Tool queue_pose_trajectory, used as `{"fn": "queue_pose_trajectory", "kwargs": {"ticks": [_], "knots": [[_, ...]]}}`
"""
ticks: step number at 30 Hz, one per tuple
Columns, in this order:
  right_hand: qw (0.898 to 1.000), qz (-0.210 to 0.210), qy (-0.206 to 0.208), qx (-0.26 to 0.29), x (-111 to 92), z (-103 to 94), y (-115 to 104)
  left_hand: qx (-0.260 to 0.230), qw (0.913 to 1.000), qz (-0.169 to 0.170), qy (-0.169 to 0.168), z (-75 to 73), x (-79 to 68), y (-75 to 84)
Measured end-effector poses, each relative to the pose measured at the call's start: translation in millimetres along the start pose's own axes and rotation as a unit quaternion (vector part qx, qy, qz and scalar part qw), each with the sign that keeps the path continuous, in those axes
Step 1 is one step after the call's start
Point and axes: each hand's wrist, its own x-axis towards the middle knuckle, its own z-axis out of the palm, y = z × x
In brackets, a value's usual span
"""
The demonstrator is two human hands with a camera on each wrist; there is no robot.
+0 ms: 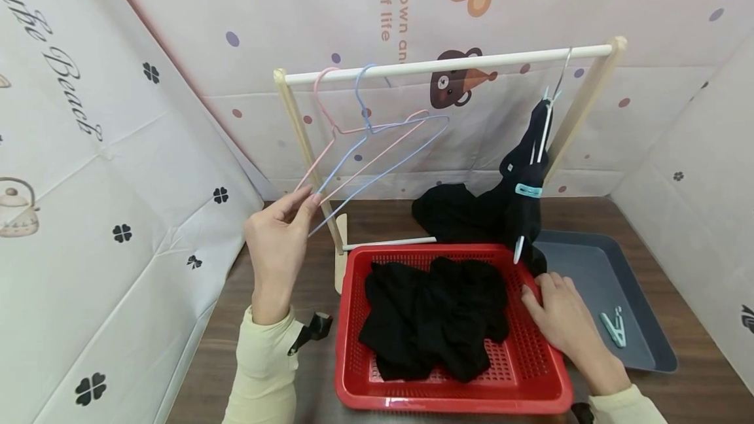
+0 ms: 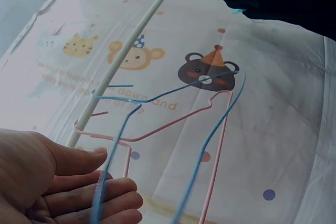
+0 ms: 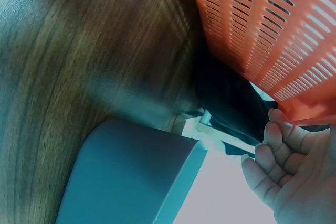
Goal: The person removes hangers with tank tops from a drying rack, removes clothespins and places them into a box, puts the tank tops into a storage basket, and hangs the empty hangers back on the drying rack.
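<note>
My left hand [image 1: 277, 234] is at the left ends of a pink hanger [image 1: 369, 167] and a blue hanger [image 1: 394, 158], both hooked on the white rail. In the left wrist view the blue wire [image 2: 202, 156] passes in front of the loosely bent fingers, with the thumb apart from them. My right hand [image 1: 562, 313] grips the right rim of a red basket [image 1: 453, 404], thumb over the inner side, fingers [image 3: 268, 179] curled outside. Black cloth [image 1: 436, 319] lies bunched in the basket. A black garment [image 1: 527, 214], clipped with a light-blue clothespin [image 1: 528, 190], hangs from the rail's right end.
The rail [image 1: 453, 64] stands on wooden posts behind the basket. A grey tray [image 1: 636, 280] on the right holds a light-blue clothespin [image 1: 614, 328]. More black cloth [image 1: 453, 211] lies behind the basket. Printed sheets [image 1: 118, 149] enclose the wooden table [image 1: 218, 358].
</note>
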Motion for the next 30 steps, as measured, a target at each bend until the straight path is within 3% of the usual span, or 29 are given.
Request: {"fn": "queue_pose_trajectory", "kwargs": {"ticks": [7, 10, 14, 17, 25, 30], "knots": [[1.0, 0.004, -0.003, 0.005, -0.1, -0.4, 0.2, -0.011, 0.9998, -0.015, 0.002, -1.3, -3.8, 0.6], [1.0, 0.006, -0.004, 0.008, -0.2, -0.3, 0.5, -0.022, 0.9995, -0.009, 0.018, -0.5, -5.4, 2.5], [1.0, 0.008, -0.005, 0.014, -0.8, -0.2, 0.7, -0.067, 0.9947, 0.03, 0.072, 1.3, -8.0, 11.6], [1.0, 0.01, -0.003, 0.016, -1.1, -0.1, 1.1, -0.099, 0.9889, 0.063, 0.092, 6.7, -11.1, 22.4], [1.0, 0.01, 0.0, 0.019, -0.7, 1.1, 0.8, -0.158, 0.983, 0.088, 0.032, 42.6, -27.8, 50.1], [1.0, 0.013, -0.001, 0.021, -0.5, 1.6, 2.0, -0.183, 0.9771, 0.104, -0.031, 72.8, -37.2, 68.5]]}}
